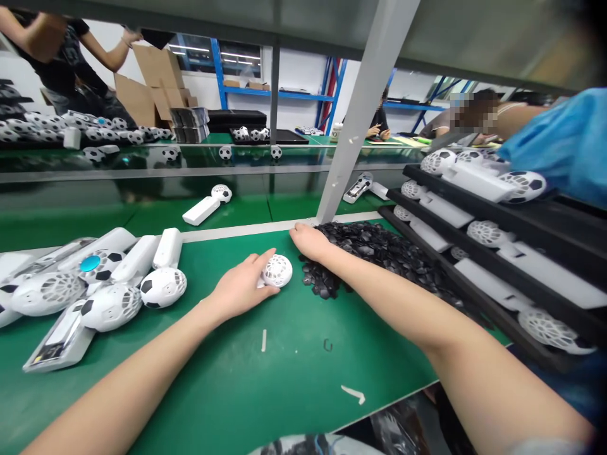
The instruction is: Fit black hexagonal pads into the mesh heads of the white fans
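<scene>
My left hand (244, 282) is closed around a white football-shaped fan head (277, 271), whose round latticed grille faces me just above the green mat. At the front edge of a heap of small black plastic pieces (379, 249) is my right hand (307, 241). Its fingers are bent and drawn together; whatever they may hold is hidden from view. Left of my left hand lie several white handheld fans with black football patches, including one fan (164, 287) nearest to me and another bearing a blue round sticker (90, 263).
Stacked black trays (478, 227) of fans stand at the right, beside a person's blue sleeve (559, 142). A slanted grey post (363, 107) rises behind the heap. Beyond the mat runs a green conveyor belt (251, 212) carrying a fan (208, 204). Another person (71, 50) stands at the far left.
</scene>
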The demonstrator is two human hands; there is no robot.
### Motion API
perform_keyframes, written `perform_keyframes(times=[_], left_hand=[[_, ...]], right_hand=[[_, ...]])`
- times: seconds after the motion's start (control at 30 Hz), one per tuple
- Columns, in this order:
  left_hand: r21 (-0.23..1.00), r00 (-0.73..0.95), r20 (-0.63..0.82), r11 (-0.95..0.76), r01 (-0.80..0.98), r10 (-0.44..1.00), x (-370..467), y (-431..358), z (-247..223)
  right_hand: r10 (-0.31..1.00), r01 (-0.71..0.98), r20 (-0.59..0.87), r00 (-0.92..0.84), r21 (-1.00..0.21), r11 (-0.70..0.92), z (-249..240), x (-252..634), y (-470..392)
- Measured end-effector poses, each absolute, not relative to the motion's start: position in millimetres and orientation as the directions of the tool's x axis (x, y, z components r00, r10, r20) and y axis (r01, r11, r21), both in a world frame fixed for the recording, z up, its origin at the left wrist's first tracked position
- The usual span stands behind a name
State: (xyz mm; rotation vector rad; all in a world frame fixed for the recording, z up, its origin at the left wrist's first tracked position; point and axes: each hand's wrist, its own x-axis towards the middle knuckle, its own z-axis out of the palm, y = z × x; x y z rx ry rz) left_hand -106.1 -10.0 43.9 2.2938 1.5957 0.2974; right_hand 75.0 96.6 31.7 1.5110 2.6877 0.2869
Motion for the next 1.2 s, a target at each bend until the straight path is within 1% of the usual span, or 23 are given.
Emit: perform_keyframes(times=[0.2, 0.37, 0.47, 0.53, 0.57, 0.6, 0.63, 0.67, 0.73, 0.83, 1.03, 1.13, 1.2], left_hand=[[0.403, 0.359, -0.006, -0.326, 0.855, 0.933, -107, -9, 43], [0.439, 0.352, -0.017, -0.309, 0.844, 0.936, -109, -6, 43], [0.469, 0.373, -0.027, -0.318, 0.824, 0.927, -110, -2, 44], [0.473, 0.388, -0.023, -0.332, 0.816, 0.921, -110, 0, 44], [0.470, 0.391, -0.015, -0.339, 0.815, 0.920, -110, 0, 43], [0.466, 0.392, -0.006, -0.344, 0.815, 0.920, -110, 0, 42], [0.462, 0.391, 0.004, -0.348, 0.816, 0.921, -111, 0, 41], [0.457, 0.390, 0.012, -0.352, 0.817, 0.921, -111, 0, 39], [0.454, 0.391, 0.017, -0.356, 0.817, 0.920, -112, 1, 37], [0.455, 0.396, 0.013, -0.358, 0.815, 0.918, -112, 1, 36], [0.449, 0.369, 0.040, -0.347, 0.823, 0.928, -107, -2, 40], [0.455, 0.362, 0.066, -0.351, 0.818, 0.930, -105, -2, 40], [0.462, 0.359, 0.076, -0.352, 0.814, 0.930, -104, -2, 41]], right_hand=[[0.859, 0.859, 0.042, -0.510, 0.082, 0.506, 34, 81, 107], [0.877, 0.875, 0.086, -0.473, -0.066, 0.479, 40, 86, 117], [0.878, 0.858, 0.130, -0.460, -0.191, 0.478, 51, 90, 103], [0.865, 0.810, 0.164, -0.474, -0.304, 0.501, 59, 93, 78], [0.854, 0.769, 0.186, -0.486, -0.372, 0.519, 62, 94, 62], [0.838, 0.687, 0.236, -0.492, -0.486, 0.540, 64, 94, 46], [0.821, 0.607, 0.281, -0.498, -0.563, 0.561, 65, 93, 31], [0.801, 0.544, 0.320, -0.506, -0.602, 0.584, 65, 91, 17], [0.764, 0.476, 0.359, -0.535, -0.620, 0.624, 60, 86, -2], [0.741, 0.472, 0.354, -0.571, -0.596, 0.649, 46, 81, -11], [0.742, 0.471, 0.439, -0.507, -0.580, 0.665, 29, 75, -5], [0.777, 0.449, 0.462, -0.428, -0.637, 0.626, 27, 75, -3], [0.814, 0.417, 0.422, -0.399, -0.707, 0.571, 24, 76, -2]])
